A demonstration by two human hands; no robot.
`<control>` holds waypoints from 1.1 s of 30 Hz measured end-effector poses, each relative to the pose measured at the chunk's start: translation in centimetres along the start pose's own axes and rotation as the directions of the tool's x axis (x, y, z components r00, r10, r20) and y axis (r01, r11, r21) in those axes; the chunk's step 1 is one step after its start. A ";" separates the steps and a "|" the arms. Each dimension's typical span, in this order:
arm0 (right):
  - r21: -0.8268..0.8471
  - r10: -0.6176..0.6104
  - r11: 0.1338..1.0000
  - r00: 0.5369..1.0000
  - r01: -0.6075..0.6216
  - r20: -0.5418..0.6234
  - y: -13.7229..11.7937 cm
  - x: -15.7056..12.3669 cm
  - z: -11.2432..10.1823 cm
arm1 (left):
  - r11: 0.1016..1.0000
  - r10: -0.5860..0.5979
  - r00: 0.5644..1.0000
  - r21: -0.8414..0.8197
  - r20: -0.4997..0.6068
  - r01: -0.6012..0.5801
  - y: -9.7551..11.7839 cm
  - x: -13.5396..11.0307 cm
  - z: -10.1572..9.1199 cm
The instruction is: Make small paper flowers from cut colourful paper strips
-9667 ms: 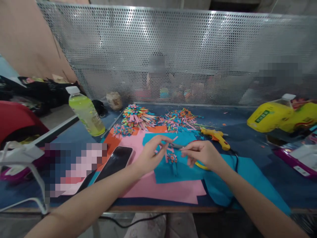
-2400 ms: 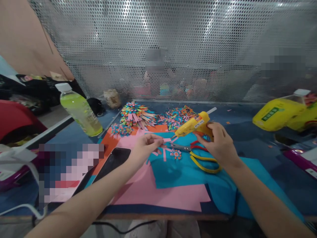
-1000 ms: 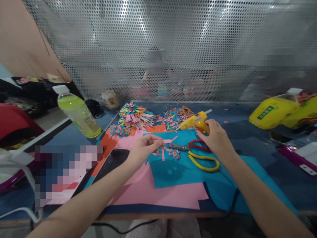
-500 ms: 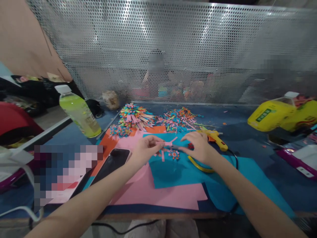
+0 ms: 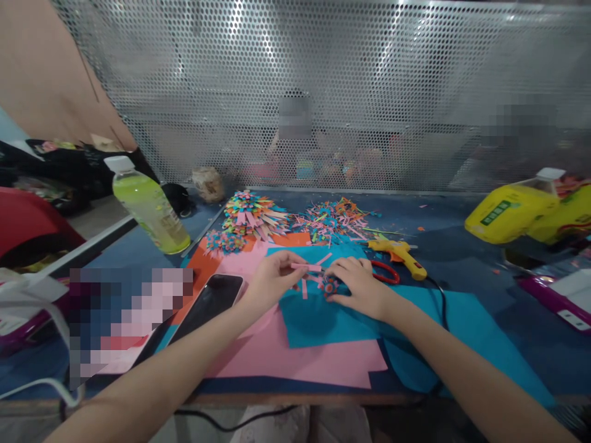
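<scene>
The pink strip (image 5: 314, 268), probably light, limp and easily creased, is best pinched at its left end, where my left hand (image 5: 274, 278) clamps it over the blue sheet (image 5: 309, 323), while rightward my right hand (image 5: 362, 287) curls about the paper flower (image 5: 329, 286), whether tightly I cannot tell.

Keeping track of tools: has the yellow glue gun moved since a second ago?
Yes: the glue gun moved right and lower in view, relative to the scrap pile.

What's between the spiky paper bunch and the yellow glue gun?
A pile of thin paper scraps lies between the bunch and glue gun, in the head view.
</scene>
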State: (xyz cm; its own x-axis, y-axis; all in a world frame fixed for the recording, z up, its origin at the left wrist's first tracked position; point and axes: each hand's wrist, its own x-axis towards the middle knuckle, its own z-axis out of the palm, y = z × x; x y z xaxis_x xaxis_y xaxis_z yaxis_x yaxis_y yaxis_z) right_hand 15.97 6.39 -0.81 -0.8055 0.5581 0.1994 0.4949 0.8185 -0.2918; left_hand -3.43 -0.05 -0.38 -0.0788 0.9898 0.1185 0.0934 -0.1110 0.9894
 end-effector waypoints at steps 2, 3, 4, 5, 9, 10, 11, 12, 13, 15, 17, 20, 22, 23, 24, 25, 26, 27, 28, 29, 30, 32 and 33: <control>0.134 0.010 0.991 1.000 -0.009 -0.005 0.1 0.1 -0.2 | 1.000 0.000 1.000 0.002 -0.005 0.000 0.0 0.0 0.0; 0.230 0.026 0.973 1.000 -0.024 -0.006 0.2 0.2 -0.2 | 1.000 0.003 1.000 0.003 -0.009 -0.003 0.0 0.0 -0.1; 0.341 0.049 0.939 0.999 -0.045 -0.004 0.3 0.2 -0.3 | 1.000 0.006 1.000 0.006 -0.012 -0.006 0.0 0.0 -0.1; 0.462 0.073 0.885 0.997 -0.065 0.001 0.5 0.3 -0.2 | 1.000 0.010 1.000 0.010 -0.015 -0.010 -0.1 0.0 -0.1; 0.793 0.128 0.594 0.989 -0.131 0.067 0.9 0.4 0.0 | 0.998 0.028 0.999 0.058 -0.017 -0.027 0.0 0.0 -0.3; 0.827 0.136 0.544 0.987 -0.145 0.084 0.9 0.4 0.1 | 0.997 0.033 0.999 0.074 -0.017 -0.032 0.0 -0.1 -0.3; 0.846 0.146 0.509 0.985 -0.159 0.097 0.8 0.4 0.1 | 0.996 0.036 0.999 0.087 -0.017 -0.034 0.0 -0.1 -0.3; 0.858 0.159 0.484 0.982 -0.170 0.105 0.8 0.4 0.1 | 0.995 0.034 0.999 0.097 -0.014 -0.033 0.0 -0.1 -0.3; 0.868 0.170 0.465 0.980 -0.175 0.106 0.7 0.5 0.1 | 0.994 0.029 1.000 0.103 -0.009 -0.028 0.0 -0.1 -0.3; 0.879 0.184 0.444 0.978 -0.175 0.102 0.6 0.5 0.0 | 0.994 0.018 1.000 0.104 0.003 -0.018 -0.1 -0.1 -0.2; 0.885 0.194 0.430 0.976 -0.176 0.100 0.6 0.6 -0.1 | 0.996 0.016 1.000 0.092 0.019 -0.017 -0.2 -0.1 -0.1; 0.904 0.204 0.389 0.974 -0.177 0.103 0.5 0.6 -0.1 | 0.998 0.016 0.999 0.068 0.044 -0.019 -0.3 -0.2 0.0; 0.921 0.196 0.353 0.976 -0.165 0.099 0.4 0.5 -0.1 | 0.998 0.014 0.998 0.066 0.056 -0.018 -0.3 -0.2 0.0; 0.927 0.190 0.341 0.977 -0.155 0.094 0.3 0.5 -0.1 | 0.998 0.013 0.998 0.066 0.060 -0.017 -0.3 -0.2 0.1; 0.931 0.183 0.336 0.979 -0.146 0.088 0.3 0.4 -0.1 | 0.998 0.012 0.998 0.060 0.064 -0.015 -0.3 -0.3 0.1; 0.931 0.177 0.337 0.981 -0.140 0.084 0.3 0.4 -0.1 | 0.999 0.007 0.998 0.050 0.069 -0.011 -0.3 -0.3 0.2; 0.930 0.172 0.342 0.982 -0.135 0.080 0.3 0.3 -0.1 | 0.999 -0.003 0.997 0.037 0.074 0.000 -0.3 -0.3 0.2; 0.929 0.167 0.347 0.983 -0.131 0.077 0.3 0.3 -0.1 | 1.000 -0.015 0.997 0.020 0.079 0.013 -0.2 -0.3 0.2; 0.928 0.163 0.350 0.984 -0.128 0.074 0.3 0.3 -0.1 | 1.000 -0.029 0.996 0.003 0.087 0.029 -0.2 -0.4 0.3; 0.928 0.159 0.352 0.985 -0.125 0.072 0.4 0.3 -0.1 | 0.999 -0.045 0.994 -0.013 0.096 0.047 -0.1 -0.4 0.3; 0.927 0.157 0.353 0.985 -0.123 0.071 0.4 0.3 -0.2 | 0.997 -0.060 0.992 -0.031 0.109 0.063 0.0 -0.4 0.4; 0.926 0.150 0.358 0.986 -0.116 0.066 0.4 0.3 -0.3 | 0.993 -0.081 0.987 -0.069 0.139 0.091 0.4 -0.5 0.4; 0.926 0.145 0.360 0.987 -0.113 0.064 0.4 0.3 -0.3 | 0.991 -0.091 0.984 -0.080 0.150 0.104 0.5 -0.6 0.5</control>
State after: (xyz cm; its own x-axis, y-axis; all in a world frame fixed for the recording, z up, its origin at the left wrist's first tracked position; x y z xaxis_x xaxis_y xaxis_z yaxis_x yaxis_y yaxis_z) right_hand 15.98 6.93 -0.56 -0.7445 0.6609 0.0942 -0.0322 0.1054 -0.9939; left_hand -2.86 -0.62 0.04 0.0626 0.9979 0.0138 0.0055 -0.0141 0.9999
